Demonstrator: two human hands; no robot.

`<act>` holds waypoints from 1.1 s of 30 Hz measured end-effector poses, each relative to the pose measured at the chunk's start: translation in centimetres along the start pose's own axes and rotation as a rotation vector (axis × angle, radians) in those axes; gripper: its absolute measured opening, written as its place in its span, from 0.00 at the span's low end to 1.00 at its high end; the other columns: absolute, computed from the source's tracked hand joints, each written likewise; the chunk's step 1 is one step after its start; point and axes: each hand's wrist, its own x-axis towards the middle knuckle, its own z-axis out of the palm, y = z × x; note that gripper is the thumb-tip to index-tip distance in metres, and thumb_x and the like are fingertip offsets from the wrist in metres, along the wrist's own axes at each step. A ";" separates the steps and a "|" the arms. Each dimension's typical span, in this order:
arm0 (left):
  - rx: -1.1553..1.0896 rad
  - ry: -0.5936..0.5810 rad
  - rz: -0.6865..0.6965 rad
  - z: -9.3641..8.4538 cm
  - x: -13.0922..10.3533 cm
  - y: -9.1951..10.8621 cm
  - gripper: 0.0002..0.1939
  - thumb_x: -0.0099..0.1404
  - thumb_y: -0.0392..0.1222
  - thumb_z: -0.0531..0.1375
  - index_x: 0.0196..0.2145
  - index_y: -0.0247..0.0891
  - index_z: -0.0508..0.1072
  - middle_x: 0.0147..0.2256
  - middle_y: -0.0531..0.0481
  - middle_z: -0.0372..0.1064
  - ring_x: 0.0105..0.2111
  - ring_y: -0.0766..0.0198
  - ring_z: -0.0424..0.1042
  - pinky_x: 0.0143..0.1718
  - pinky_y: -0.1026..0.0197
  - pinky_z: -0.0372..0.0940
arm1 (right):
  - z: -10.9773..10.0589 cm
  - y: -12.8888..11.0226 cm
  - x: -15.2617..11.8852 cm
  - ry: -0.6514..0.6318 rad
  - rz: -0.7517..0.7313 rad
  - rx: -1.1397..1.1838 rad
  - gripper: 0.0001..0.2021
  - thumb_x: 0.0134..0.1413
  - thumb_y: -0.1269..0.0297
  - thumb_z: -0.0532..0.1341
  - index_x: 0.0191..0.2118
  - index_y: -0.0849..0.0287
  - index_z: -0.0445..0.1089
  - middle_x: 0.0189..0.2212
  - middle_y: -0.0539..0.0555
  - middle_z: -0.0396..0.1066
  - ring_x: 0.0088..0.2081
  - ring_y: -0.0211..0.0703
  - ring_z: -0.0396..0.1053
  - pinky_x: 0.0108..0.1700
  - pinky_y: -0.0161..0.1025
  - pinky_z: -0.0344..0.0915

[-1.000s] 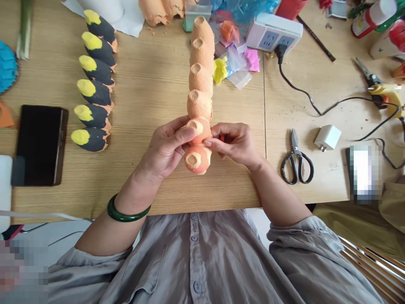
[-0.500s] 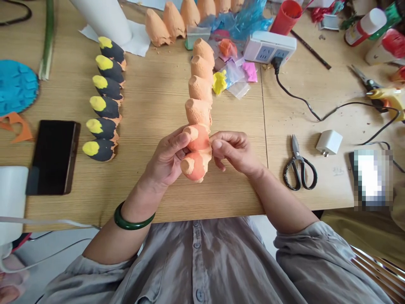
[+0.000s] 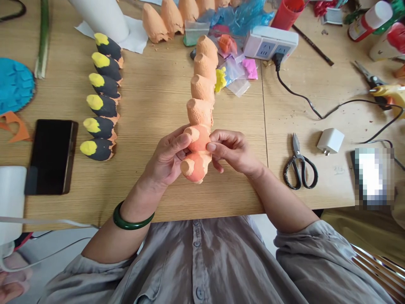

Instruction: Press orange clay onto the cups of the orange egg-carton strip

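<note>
While the left hand [image 3: 169,156] clasps the near end of the bumpy orange strip [image 3: 201,113], thumb against its side, the right hand [image 3: 234,153] has thumb and forefinger nearly together at the coral coating [image 3: 200,141]; pinching or pressing, I can't tell. Light, even pressure from those fingertips, strip braced opposite, looks the safest touch.

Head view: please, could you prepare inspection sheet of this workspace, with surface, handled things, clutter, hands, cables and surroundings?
Surface: wooden table, seam visible.
Handled things: orange bumpy strip; its two nearest bumps partly deeper orange.
Clutter: scissors, white adapter, black-and-yellow row.
Hands: left hand holds the strip; right hand touches its right edge, pinch unclear.
Cables: black cable, plugged into white socket block.
Surroundings: olive fabric, lower right.
</note>
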 end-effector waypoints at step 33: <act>-0.105 0.069 0.069 0.4 -0.1 -0.6 0.20 0.68 0.56 0.84 0.39 0.36 0.88 0.27 0.54 0.75 0.24 0.68 0.75 0.23 0.70 0.70 | 0.8 0.4 0.4 0.149 0.041 0.019 0.29 0.53 0.44 0.88 0.29 0.58 0.72 0.21 0.41 0.69 0.17 0.28 0.60 0.15 0.27 0.64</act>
